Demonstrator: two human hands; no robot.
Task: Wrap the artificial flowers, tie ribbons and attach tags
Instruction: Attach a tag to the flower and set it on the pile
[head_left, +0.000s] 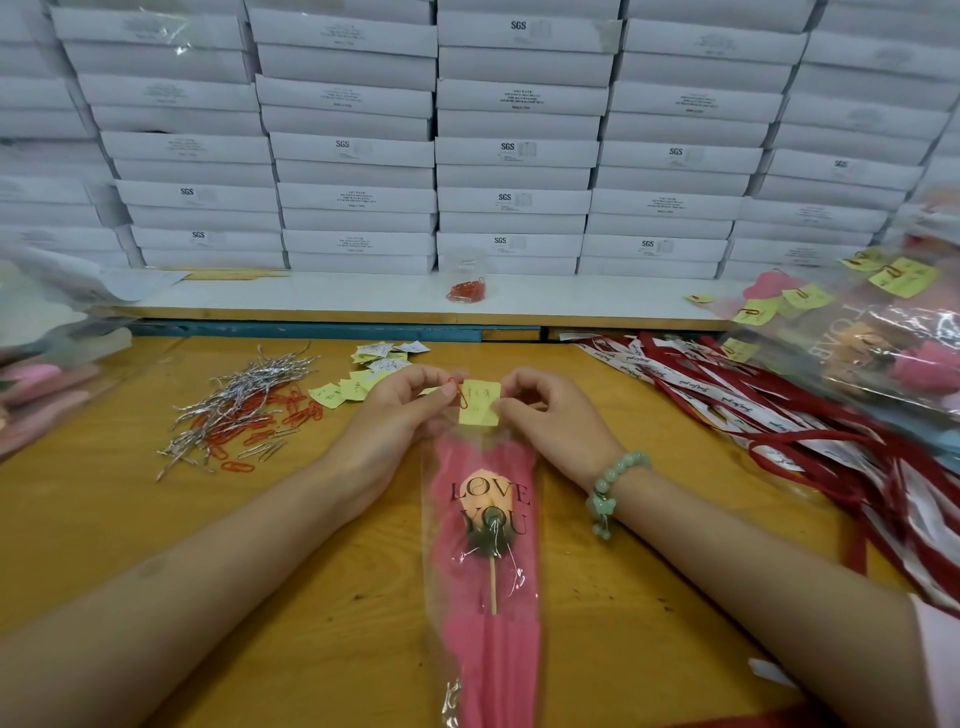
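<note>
Bright, even light; blurred, warped edges.

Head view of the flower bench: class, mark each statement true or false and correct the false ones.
1. The left hand pinches a red wire paper clip at a yellow paper tag. True.
2. The green bead bracelet is on the left wrist. False: it is on the right wrist.
3. The clear plastic flower sleeve reads LOVE YOU. True.
4. The pile of silver twist ties lies right of the hands. False: it lies left; red and white ribbons lie right.
</note>
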